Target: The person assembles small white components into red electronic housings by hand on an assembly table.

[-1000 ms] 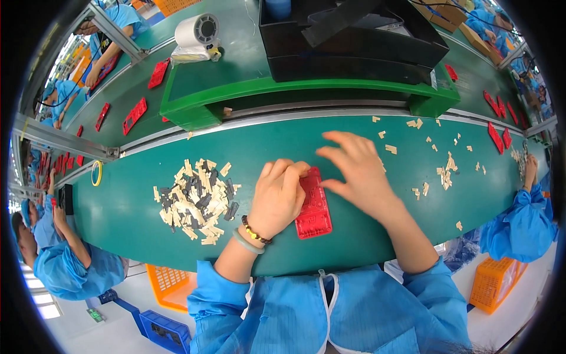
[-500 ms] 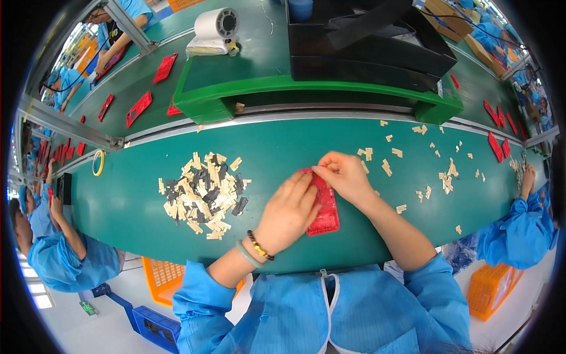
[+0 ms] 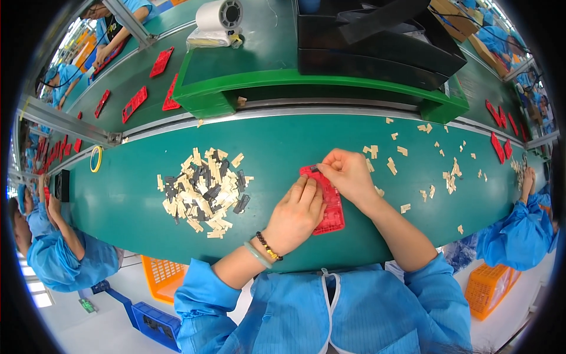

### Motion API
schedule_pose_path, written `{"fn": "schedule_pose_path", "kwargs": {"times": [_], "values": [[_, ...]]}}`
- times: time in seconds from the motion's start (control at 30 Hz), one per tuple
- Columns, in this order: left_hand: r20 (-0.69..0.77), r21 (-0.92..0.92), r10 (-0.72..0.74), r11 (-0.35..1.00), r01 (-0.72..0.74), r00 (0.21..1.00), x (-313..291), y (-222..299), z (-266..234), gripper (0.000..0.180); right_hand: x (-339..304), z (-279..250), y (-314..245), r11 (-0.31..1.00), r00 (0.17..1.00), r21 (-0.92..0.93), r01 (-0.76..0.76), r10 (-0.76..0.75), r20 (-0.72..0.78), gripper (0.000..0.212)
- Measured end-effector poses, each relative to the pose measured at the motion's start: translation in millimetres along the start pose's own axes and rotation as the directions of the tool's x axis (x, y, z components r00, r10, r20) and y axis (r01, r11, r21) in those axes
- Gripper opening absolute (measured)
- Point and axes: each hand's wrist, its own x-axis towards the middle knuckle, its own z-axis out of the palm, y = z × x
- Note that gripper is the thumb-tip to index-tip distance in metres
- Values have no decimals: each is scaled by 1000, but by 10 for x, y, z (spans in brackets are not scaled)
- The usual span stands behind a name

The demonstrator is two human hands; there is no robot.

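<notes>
As the flat left hand (image 3: 298, 209) half-covers the red case (image 3: 333, 220), the right hand (image 3: 348, 177) pinches at its far end, seemingly working a newly visible dark piece (image 3: 313, 169).

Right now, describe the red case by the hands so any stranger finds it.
On the green worktop, go right of the pile of cream and dark pieces. There lies a red case: unlike the red cases farther back, it has the person's left hand resting on it and right hand at its far end.
</notes>
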Motion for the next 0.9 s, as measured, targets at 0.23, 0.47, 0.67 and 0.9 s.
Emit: {"fn": "schedule_pose_path", "kwargs": {"times": [0.23,0.47,0.67,0.9], "values": [[-18,-67,-37,997,36,999,10,-12,0,34,25,-7,-47,999,997,-19,-51,52,55,13],[18,-112,-72,991,74,997,33,-8,13,33,57,-54,-68,997,991,-32,-74,77,109,12],[48,-185,-43,981,51,998,116,-74,-56,31,-23,-89,-143,891,989,-430,148,-139,55,15],[40,-197,-17,980,24,999,135,-102,-39,28,-320,-98,27,537,795,-699,472,-602,75,27]]}}
